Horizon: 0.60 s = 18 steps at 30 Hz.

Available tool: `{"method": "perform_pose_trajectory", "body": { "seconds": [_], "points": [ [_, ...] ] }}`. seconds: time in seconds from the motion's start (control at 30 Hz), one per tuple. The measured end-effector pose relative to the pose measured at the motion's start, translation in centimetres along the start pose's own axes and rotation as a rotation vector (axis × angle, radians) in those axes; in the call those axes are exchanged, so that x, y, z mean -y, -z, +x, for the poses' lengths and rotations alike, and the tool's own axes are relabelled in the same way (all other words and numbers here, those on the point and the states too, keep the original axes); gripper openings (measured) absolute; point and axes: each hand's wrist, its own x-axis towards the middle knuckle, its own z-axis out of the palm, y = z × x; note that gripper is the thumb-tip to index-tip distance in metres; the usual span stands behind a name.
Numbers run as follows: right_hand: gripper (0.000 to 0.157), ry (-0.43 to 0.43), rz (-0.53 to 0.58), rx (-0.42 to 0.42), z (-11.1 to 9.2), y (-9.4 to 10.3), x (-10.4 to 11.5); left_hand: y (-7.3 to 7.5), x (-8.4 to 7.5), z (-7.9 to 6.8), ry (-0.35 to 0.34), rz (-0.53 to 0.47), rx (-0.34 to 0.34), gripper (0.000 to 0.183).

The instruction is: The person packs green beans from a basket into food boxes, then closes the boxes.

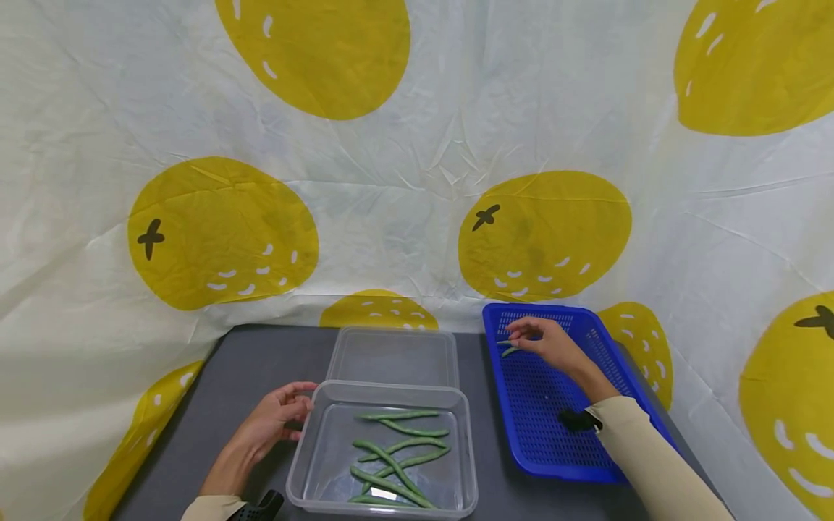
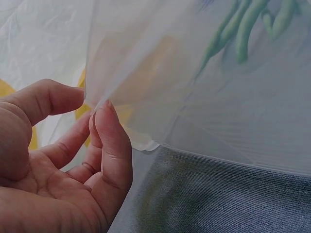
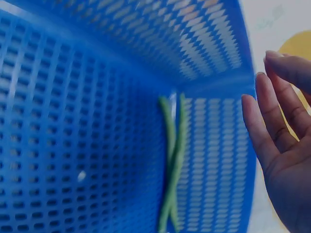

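In the head view my left hand [image 1: 272, 422] is at the left wall of a clear plastic container [image 1: 301, 452], its fingertips touching the outside near the far corner. Several green beans [image 1: 397, 467] lie loosely crossed inside the container. The left wrist view shows the loosely bent fingers [image 2: 114, 141] against the translucent wall. My right hand [image 1: 554, 346] hovers over the far end of a blue perforated basket [image 1: 531, 434]. Two green beans [image 3: 176, 165] lie crossed along the basket's end wall, just beyond those fingertips. Nothing is between the right fingers and thumb.
A clear flat lid [image 1: 394, 356] lies behind the container on the dark grey tabletop [image 1: 260, 358]. A white cloth [image 1: 391, 239] printed with yellow fruit hangs behind the table and down its left side. The basket's raised rim borders the right hand's space.
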Motion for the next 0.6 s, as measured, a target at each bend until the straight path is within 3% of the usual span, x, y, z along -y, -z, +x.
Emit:
{"method": "perform_pose_trajectory", "body": {
  "seconds": [0.33,0.6],
  "points": [
    [0.036,-0.020,0.006,-0.026,0.5,0.1,-3.2,0.1,0.1,0.0,-0.006,-0.006,0.011,0.051],
    [0.037,-0.063,-0.130,-0.022,0.1,0.4,-4.5,0.0,0.1,-0.1,-0.015,0.000,0.011,0.052]
  ]
}}
